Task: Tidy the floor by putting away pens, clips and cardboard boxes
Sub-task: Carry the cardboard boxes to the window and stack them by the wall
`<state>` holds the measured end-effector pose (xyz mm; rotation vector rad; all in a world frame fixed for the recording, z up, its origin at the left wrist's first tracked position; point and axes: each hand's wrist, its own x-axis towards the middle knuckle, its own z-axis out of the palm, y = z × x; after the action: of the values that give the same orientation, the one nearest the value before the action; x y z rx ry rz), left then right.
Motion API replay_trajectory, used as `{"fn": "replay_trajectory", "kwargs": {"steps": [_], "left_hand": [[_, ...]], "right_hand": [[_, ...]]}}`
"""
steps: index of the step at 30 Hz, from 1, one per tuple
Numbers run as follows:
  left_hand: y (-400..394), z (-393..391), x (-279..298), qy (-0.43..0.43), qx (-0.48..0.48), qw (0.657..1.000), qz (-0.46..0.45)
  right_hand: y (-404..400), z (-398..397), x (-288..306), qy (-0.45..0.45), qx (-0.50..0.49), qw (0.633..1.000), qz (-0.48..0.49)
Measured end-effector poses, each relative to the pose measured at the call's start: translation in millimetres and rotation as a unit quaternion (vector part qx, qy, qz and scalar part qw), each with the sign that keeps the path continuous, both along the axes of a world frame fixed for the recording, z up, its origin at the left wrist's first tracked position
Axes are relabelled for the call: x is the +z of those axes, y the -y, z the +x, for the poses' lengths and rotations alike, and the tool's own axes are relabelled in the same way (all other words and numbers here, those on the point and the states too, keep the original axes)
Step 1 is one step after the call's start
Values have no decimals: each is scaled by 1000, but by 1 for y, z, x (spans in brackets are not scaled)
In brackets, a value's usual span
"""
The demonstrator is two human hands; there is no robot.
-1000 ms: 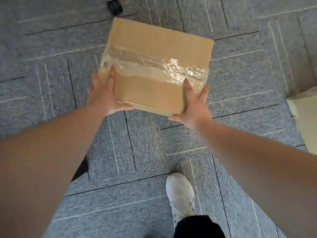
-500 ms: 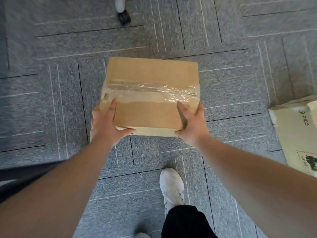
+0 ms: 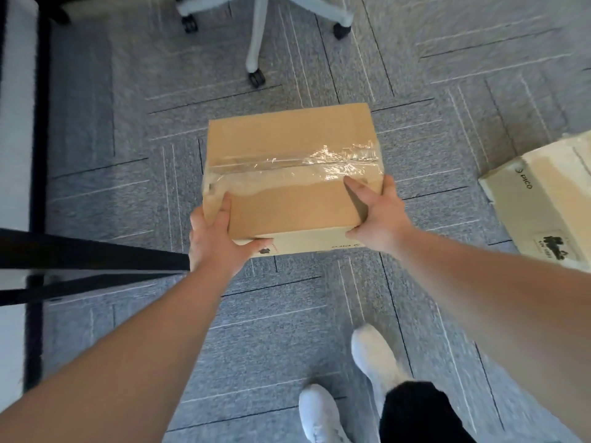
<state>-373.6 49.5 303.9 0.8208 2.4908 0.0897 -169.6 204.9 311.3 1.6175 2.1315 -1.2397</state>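
A brown cardboard box (image 3: 287, 145), sealed with a strip of clear tape across its top, hangs above the grey carpet in front of me. My left hand (image 3: 217, 238) grips its near left corner, thumb along the front edge. My right hand (image 3: 377, 219) holds the near right corner, with the index finger lying on the top face. A second, paler cardboard box (image 3: 550, 199) with printed labels lies on the floor at the right edge.
A pale office chair base (image 3: 256, 43) with black castors stands on the carpet beyond the box. A dark desk frame (image 3: 80, 254) and a white panel run along the left. My white shoes (image 3: 371, 353) are below.
The box has come up off the carpet and closer to me in both hands. The view has shifted, so the chair base and the desk frame now show.
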Motion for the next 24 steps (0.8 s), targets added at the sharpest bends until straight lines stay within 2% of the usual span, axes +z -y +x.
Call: {"fn": "replay_trajectory", "kwargs": {"steps": [7,16,18,24], "left_hand": [[67,67,23,12,50,998,22],[216,166,57,9,166,986,20],[252,181,66,13,199,980,1],[365,211,90,-9,300,953,40]], "right_hand": [[47,54,20,-1,38,999,10],[147,108,47,9,188,982,16],[174,109,54,25,220,975,2],[261,88,80,-3,321,947,6]]}}
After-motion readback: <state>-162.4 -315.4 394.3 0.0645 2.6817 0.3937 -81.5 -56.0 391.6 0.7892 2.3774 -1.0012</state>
